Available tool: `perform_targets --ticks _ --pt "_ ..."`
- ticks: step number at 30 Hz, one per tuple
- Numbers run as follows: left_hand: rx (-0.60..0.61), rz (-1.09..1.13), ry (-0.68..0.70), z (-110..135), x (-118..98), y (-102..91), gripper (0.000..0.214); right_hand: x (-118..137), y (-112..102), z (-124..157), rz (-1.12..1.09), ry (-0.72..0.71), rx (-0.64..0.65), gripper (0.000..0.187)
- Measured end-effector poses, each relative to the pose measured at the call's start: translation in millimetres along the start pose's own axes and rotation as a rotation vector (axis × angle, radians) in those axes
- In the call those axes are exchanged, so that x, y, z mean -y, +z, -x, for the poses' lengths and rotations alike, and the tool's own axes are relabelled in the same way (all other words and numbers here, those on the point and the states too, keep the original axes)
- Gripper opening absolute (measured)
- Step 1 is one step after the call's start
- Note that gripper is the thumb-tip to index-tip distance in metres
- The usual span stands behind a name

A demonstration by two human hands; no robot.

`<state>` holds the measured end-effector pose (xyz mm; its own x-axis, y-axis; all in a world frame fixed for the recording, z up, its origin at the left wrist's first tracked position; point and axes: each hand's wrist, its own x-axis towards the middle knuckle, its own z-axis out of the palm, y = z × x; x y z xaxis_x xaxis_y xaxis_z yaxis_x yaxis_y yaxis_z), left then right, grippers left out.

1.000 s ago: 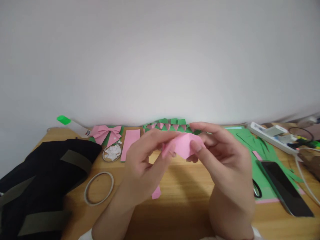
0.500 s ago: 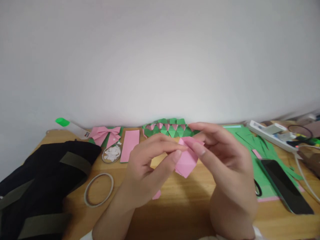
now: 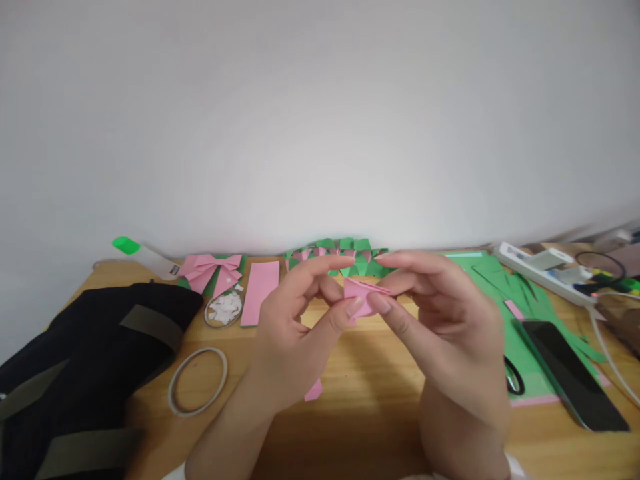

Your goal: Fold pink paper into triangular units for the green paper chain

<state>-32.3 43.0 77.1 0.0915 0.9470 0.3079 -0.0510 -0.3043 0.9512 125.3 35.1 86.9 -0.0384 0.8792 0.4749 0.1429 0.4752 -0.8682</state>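
A small folded piece of pink paper (image 3: 361, 293) is held up between my two hands, above the wooden table. On its left side my left hand (image 3: 303, 327) pinches it with the thumb in front; the fingertips behind are partly hidden. The thumb and fingers of my right hand (image 3: 445, 327) grip its right side. Another pink paper piece (image 3: 313, 390) shows on the table beside my left wrist, partly covered by it. Behind my hands, against the wall, lies a row of folded green and pink paper pieces (image 3: 345, 257).
On the left are a black cloth item (image 3: 100, 333), a tape roll (image 3: 197, 381), a pink paper bow (image 3: 213, 270), white scraps (image 3: 224, 308) and a pink strip (image 3: 260, 293). At right lie green paper sheets (image 3: 525, 363), a phone (image 3: 570, 373) and a power strip (image 3: 545, 270).
The pink paper has been turned and flattened between my fingers, so its folded edge now faces up. My left index finger has lifted off its front, and both thumbs now press it.
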Motion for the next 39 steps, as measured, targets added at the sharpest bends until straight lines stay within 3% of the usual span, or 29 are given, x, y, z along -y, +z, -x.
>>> perform_targets --ticks 3,12,19,22,26,34,39 --pt "0.012 0.015 0.015 0 -1 -1.2 0.035 0 0 0 -0.034 -0.002 0.016 0.042" --pt "0.074 0.346 -0.181 -6 2 -4.1 0.017 0 -5 -1 -0.020 -0.041 0.106 0.028" --pt "0.136 0.585 -0.382 -12 1 -4.9 0.016 0 -11 -8 0.000 -0.205 0.273 0.041" --pt "0.147 0.634 -0.407 -13 -1 -3.3 0.011 0 -12 -10 0.075 -0.278 0.255 0.036" --pt "0.148 0.483 -0.362 -7 -1 -3.5 0.019 -1 -12 -11 0.138 -0.313 0.144 0.027" --pt "0.307 0.064 -0.152 -4 -2 -4.5 0.037 1 -10 -11 0.036 -0.119 0.183 0.026" --pt "0.223 -0.083 -0.083 -5 -5 1.8 0.033 6 -9 -10 -0.001 -0.029 0.159 0.028"
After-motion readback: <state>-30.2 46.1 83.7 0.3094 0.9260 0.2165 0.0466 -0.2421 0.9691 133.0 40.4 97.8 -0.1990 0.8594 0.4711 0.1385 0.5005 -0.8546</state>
